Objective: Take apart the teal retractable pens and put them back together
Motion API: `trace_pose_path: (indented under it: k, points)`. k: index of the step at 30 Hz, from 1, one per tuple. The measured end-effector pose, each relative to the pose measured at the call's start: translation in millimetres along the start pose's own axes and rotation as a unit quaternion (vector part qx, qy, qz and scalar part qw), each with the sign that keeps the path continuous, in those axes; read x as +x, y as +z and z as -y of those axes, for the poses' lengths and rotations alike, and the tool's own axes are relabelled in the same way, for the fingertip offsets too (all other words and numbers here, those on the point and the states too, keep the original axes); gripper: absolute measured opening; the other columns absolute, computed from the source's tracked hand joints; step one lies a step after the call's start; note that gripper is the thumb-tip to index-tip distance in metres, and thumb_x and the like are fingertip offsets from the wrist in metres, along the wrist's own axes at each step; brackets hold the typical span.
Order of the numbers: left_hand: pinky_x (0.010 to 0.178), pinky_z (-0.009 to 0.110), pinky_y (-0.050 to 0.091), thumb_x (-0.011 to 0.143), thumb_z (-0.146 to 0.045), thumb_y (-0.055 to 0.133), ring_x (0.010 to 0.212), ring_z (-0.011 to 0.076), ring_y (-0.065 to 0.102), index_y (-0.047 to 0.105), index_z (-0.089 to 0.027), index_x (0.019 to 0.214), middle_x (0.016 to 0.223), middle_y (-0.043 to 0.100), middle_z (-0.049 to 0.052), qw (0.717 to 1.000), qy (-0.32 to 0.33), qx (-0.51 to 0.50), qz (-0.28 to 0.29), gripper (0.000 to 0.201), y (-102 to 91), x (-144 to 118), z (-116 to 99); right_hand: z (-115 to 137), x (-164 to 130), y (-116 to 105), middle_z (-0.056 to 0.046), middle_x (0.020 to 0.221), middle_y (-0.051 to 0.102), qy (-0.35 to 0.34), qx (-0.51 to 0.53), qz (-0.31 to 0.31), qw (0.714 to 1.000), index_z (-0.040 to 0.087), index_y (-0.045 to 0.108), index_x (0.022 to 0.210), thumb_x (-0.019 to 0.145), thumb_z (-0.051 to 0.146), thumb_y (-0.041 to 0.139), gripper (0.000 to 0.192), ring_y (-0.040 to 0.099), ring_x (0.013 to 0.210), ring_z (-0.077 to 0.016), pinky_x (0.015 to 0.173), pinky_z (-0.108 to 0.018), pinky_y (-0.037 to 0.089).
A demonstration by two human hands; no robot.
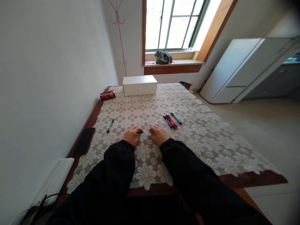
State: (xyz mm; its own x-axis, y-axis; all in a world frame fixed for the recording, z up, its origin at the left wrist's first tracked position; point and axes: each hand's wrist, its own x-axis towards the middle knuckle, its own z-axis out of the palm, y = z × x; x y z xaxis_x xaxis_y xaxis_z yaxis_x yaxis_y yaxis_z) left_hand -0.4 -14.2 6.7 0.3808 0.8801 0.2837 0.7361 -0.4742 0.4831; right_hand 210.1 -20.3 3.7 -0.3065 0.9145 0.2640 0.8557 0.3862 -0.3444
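My left hand [132,135] and my right hand [159,134] rest on the lace tablecloth [201,137], both closed on one thin pen [142,132] held level between them. Its dark end sits in my left fingers and its pale end in my right. A bunch of several red and teal pens [170,121] lies just right of my right hand. One teal pen [111,125] lies alone to the left of my left hand.
A white box [140,85] stands at the table's far end, a red packet [107,95] left of it. A black phone [84,141] lies by the left edge near the wall. A white fridge [241,67] stands at right, a bag [163,57] on the windowsill.
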Motion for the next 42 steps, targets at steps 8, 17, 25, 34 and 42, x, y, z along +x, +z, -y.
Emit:
trace_pose_path:
  k: [8,17,25,34,42]
  points:
    - [0.092,0.036,0.046,0.084,-0.017,0.058,0.102,0.0222,0.059,0.066,-0.022,0.100,0.106,0.069,0.004,1.000,-0.005,0.019,0.005,0.019,-2.3,0.3,-2.0,0.5,0.7,-1.0,-0.004,0.097,0.066,0.008,-0.002,0.017,1.000,0.024,0.064,0.094,0.095,0.023,0.048,0.016,0.059,0.091,-0.0187,0.078,-0.029,0.037]
    - [0.091,0.036,0.046,0.082,-0.017,0.059,0.101,0.0225,0.060,0.067,-0.023,0.098,0.104,0.070,0.004,0.999,-0.015,0.028,-0.004,0.019,-2.3,0.3,-2.4,1.2,0.6,-2.3,-0.004,0.099,0.065,0.016,-0.004,0.022,1.000,0.023,0.064,0.095,0.095,0.023,0.047,0.017,0.058,0.091,-0.0186,0.078,-0.029,0.036]
    - [0.090,0.037,0.046,0.081,-0.017,0.059,0.099,0.0230,0.060,0.066,-0.023,0.097,0.103,0.070,0.003,0.999,-0.020,0.032,-0.015,0.019,-0.4,-0.8,0.4,-0.1,0.1,-0.8,-0.004,0.099,0.065,0.021,-0.003,0.019,1.000,0.024,0.065,0.095,0.094,0.023,0.048,0.017,0.058,0.093,-0.0188,0.079,-0.029,0.035]
    - [0.090,0.037,0.046,0.081,-0.017,0.058,0.099,0.0232,0.060,0.066,-0.023,0.098,0.103,0.071,0.003,0.999,-0.032,0.027,-0.023,0.020,-1.5,-0.8,-0.5,-2.0,1.1,0.7,-0.004,0.100,0.065,0.022,0.002,0.016,1.000,0.024,0.065,0.095,0.093,0.022,0.049,0.016,0.058,0.093,-0.0190,0.079,-0.030,0.036]
    - [0.090,0.038,0.047,0.082,-0.019,0.057,0.099,0.0238,0.061,0.066,-0.023,0.099,0.102,0.071,0.004,0.998,-0.059,0.019,-0.028,0.020,-2.6,-1.0,-3.2,-5.7,1.4,4.3,-0.004,0.098,0.066,0.027,0.052,-0.011,0.998,0.023,0.064,0.093,0.093,0.022,0.049,0.015,0.059,0.090,-0.0186,0.078,-0.028,0.038]
